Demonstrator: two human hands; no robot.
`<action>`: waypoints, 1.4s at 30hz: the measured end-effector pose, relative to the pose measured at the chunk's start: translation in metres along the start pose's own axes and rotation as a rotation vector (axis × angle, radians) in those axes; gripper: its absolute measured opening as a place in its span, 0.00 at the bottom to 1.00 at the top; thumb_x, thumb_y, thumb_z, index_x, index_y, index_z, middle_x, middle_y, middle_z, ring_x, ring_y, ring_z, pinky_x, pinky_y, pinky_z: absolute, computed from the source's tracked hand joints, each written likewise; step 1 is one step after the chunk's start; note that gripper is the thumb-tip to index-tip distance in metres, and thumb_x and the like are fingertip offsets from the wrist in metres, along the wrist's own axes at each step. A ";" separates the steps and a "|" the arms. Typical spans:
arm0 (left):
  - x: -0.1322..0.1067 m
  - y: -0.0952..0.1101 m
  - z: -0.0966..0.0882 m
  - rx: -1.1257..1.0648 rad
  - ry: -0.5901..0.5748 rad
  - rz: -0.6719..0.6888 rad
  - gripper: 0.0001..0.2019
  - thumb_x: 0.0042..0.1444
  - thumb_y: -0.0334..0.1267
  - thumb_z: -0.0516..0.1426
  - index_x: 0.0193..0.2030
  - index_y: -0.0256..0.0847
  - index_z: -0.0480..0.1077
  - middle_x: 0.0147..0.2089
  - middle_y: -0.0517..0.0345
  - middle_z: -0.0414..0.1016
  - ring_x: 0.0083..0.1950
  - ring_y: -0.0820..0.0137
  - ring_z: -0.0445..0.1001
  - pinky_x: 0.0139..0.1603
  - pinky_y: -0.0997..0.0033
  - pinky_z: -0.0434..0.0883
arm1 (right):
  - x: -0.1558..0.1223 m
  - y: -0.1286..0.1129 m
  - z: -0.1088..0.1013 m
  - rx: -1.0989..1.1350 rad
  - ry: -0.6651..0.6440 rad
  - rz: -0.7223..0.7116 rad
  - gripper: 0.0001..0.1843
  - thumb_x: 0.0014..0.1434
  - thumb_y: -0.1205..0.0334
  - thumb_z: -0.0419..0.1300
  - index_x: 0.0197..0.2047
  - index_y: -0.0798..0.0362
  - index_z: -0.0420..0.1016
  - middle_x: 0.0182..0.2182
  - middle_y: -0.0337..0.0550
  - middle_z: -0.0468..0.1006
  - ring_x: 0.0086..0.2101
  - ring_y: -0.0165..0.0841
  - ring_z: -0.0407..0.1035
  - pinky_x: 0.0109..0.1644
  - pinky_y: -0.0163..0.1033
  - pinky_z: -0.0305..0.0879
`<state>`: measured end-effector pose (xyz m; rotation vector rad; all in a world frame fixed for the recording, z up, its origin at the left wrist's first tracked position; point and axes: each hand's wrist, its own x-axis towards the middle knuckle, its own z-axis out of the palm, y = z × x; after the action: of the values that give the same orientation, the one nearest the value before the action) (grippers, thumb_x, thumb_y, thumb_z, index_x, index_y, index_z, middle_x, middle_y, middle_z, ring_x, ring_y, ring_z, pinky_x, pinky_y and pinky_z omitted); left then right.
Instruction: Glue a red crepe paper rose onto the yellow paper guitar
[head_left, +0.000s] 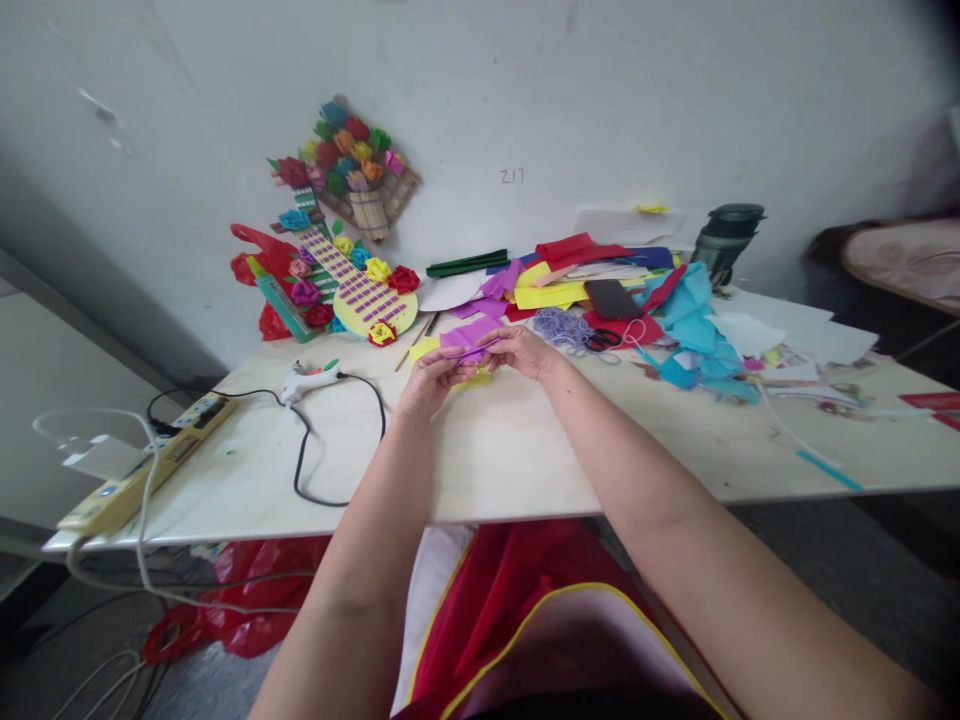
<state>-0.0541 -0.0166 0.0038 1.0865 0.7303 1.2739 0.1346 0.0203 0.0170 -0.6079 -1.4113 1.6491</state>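
Observation:
Both my hands meet over the middle of the table, pinching a small piece of purple crepe paper (480,349) between them. My left hand (433,378) has its fingers closed on the paper's left end. From the other side, the fingers of my right hand (523,352) close on the right end. Just behind the hands lies a larger purple sheet (463,331), and yellow paper (423,347) shows beside and beneath them. A thin stick (410,345) rests left of the sheet.
A white glue gun (309,382) with a black cord lies to the left, near a power strip (180,452). Paper-flower decorations (375,285) lean on the wall. Coloured paper (562,290), purple yarn (559,327), scissors (602,340) and a dark bottle (724,240) sit at the back right.

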 end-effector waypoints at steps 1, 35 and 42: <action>0.000 0.001 0.000 0.006 0.000 -0.001 0.09 0.44 0.32 0.59 0.35 0.34 0.73 0.28 0.52 0.77 0.30 0.68 0.78 0.33 0.72 0.75 | 0.000 0.000 0.000 0.003 -0.002 -0.007 0.09 0.43 0.72 0.61 0.31 0.60 0.77 0.20 0.42 0.78 0.20 0.28 0.71 0.27 0.32 0.70; -0.001 -0.002 0.001 0.423 -0.008 -0.022 0.17 0.44 0.48 0.62 0.31 0.33 0.71 0.21 0.55 0.73 0.19 0.72 0.70 0.22 0.74 0.67 | 0.002 0.003 0.004 -0.294 0.001 0.008 0.12 0.41 0.65 0.70 0.30 0.60 0.75 0.17 0.36 0.75 0.17 0.23 0.67 0.22 0.28 0.67; -0.006 0.001 0.009 0.504 -0.038 -0.075 0.18 0.42 0.50 0.65 0.23 0.37 0.66 0.14 0.62 0.65 0.13 0.79 0.60 0.13 0.78 0.53 | 0.000 -0.003 0.010 -0.299 -0.006 0.049 0.14 0.48 0.58 0.68 0.33 0.59 0.72 0.17 0.38 0.75 0.15 0.26 0.67 0.20 0.31 0.67</action>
<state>-0.0476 -0.0245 0.0068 1.4663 1.0879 1.0248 0.1276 0.0149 0.0221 -0.8119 -1.6748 1.4885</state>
